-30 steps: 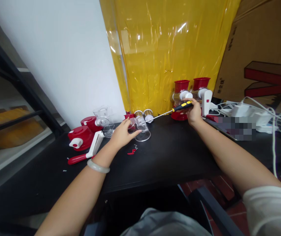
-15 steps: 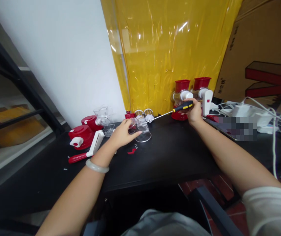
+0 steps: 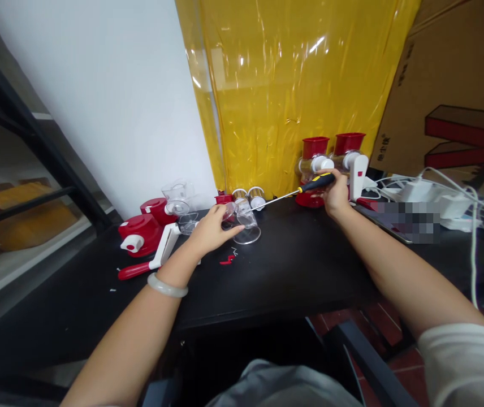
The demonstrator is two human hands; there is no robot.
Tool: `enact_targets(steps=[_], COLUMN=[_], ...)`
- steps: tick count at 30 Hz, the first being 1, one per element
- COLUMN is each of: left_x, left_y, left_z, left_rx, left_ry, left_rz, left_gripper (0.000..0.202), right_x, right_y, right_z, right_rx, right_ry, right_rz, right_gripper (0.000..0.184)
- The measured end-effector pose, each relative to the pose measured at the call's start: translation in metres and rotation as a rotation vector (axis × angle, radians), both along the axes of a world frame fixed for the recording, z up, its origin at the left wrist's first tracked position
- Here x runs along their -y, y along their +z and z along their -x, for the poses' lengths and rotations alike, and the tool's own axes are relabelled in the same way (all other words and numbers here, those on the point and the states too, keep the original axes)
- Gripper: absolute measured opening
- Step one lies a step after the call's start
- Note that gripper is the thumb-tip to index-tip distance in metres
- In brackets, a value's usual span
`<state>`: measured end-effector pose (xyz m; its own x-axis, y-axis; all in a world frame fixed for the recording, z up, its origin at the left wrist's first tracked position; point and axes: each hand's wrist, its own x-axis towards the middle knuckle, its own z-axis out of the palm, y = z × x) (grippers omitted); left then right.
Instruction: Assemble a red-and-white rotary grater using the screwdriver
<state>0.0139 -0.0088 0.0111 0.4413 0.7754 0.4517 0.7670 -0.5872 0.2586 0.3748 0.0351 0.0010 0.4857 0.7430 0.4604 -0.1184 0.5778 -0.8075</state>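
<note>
My right hand (image 3: 336, 195) is closed around the black and yellow handle of a screwdriver (image 3: 317, 182). Its long shaft points left, and the tip meets a clear plastic grater housing (image 3: 248, 232) on the black table. My left hand (image 3: 216, 229) grips this housing from the left, thumb along its near side. Just behind it are two grater drums (image 3: 256, 198) with white rims and a red part (image 3: 224, 199). In front of it lie small red pieces (image 3: 227, 260) and what look like small screws (image 3: 234, 251).
At left are red grater bases (image 3: 140, 234), a white crank handle with a red grip (image 3: 163, 249) and clear housings (image 3: 178, 198). Assembled graters (image 3: 350, 161) stand behind my right hand. A dark tablet-like device (image 3: 398, 223), white chargers and cables (image 3: 449, 198) lie at right, before a cardboard box (image 3: 458, 85).
Both hands keep nearly the same pose, with the screwdriver against the clear housing. Only a very slight shift of the view shows.
</note>
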Motion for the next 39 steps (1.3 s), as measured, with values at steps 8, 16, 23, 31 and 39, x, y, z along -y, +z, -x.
enact_targets(steps=[8, 16, 23, 31, 39], left_x=[-0.001, -0.0025, -0.0032, -0.0037, -0.0017], left_y=[-0.0019, -0.003, -0.0028, -0.0033, -0.0016], left_z=[0.0019, 0.0024, 0.0028, 0.0031, 0.0028], left_rx=[0.006, 0.009, 0.019, 0.015, 0.002], left_ry=[-0.016, -0.025, -0.033, -0.038, -0.016], left_rz=[-0.013, -0.019, -0.01, -0.016, -0.01], left_gripper=[0.051, 0.051, 0.051, 0.051, 0.05], right_x=[-0.003, -0.0003, 0.0003, 0.0002, 0.0004], right_y=[0.0, 0.0005, 0.0024, 0.0017, 0.0025], right_z=[0.0036, -0.0008, -0.0015, -0.0006, -0.0004], right_rx=[0.031, 0.033, 0.042, 0.033, 0.019], right_ry=[-0.074, -0.02, -0.015, -0.005, 0.04], right_rz=[0.01, -0.03, -0.013, -0.02, 0.025], right_gripper=[0.039, 0.049, 0.04, 0.049, 0.04])
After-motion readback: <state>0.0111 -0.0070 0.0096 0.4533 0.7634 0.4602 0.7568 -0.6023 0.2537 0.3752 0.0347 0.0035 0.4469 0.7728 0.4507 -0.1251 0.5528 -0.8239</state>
